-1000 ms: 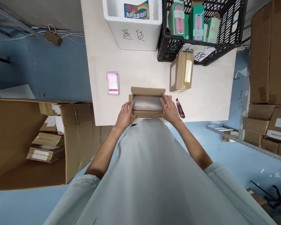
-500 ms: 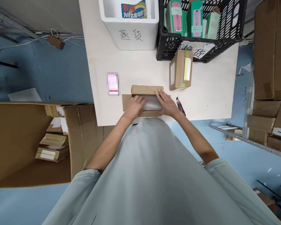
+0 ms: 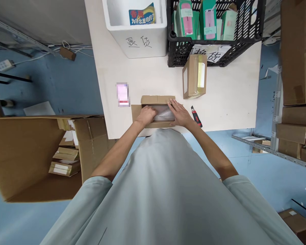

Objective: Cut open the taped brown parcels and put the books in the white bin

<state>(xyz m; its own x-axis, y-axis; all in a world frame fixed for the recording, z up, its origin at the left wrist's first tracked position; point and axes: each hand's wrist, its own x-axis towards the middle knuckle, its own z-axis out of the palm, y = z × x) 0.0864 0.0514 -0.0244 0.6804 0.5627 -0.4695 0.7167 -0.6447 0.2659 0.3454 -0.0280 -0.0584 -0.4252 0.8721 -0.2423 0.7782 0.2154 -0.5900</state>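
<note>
An opened cardboard box (image 3: 158, 99) lies at the table's front edge, its flaps folded outward. Inside sits an item in translucent plastic wrapping (image 3: 163, 113); what is under the wrapping is hidden. My left hand (image 3: 146, 116) reaches into the box's left end, its fingers curled against the wrapping and fingertips partly hidden. Over the right end rests my right hand (image 3: 180, 113), fingers stretched out and spread across the box edge. Just right of that hand lies a red and black box cutter (image 3: 196, 116).
A taped carton (image 3: 194, 76) stands behind the cutter. Farther back are a white bin (image 3: 145, 46) and a black crate (image 3: 180, 51) with green boxes. A blurred pink card-like item (image 3: 122, 94) lies left. A large carton (image 3: 22, 153) holding parcels stands left of the table (image 3: 232, 88).
My left fingers have curled more tightly at the wrapping. My right hand stays spread on the box's right end. The camera view has shifted slightly.
</note>
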